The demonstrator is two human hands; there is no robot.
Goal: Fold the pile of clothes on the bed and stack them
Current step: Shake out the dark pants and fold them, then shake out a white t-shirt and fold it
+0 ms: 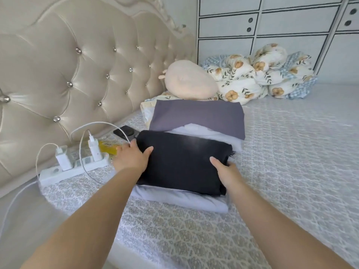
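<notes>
Single head-worn wide-angle view, looking forward and down along both bare forearms onto the patterned grey-white quilted bed (281, 152). Close range; edges bow outward. Beige button-tufted padded headboard (68, 65) fills upper left, white panelled drawer unit (281, 24) the far wall.

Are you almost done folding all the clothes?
Nearly, it seems. Done: a folded pale lavender garment lies on the bed, with a folded purple-grey cloth behind it. In hand: the left hand and right hand grip the folded black knit garment, setting it on top. Left: no loose clothes show; only a bundled floral quilt sits by the wall.
</notes>
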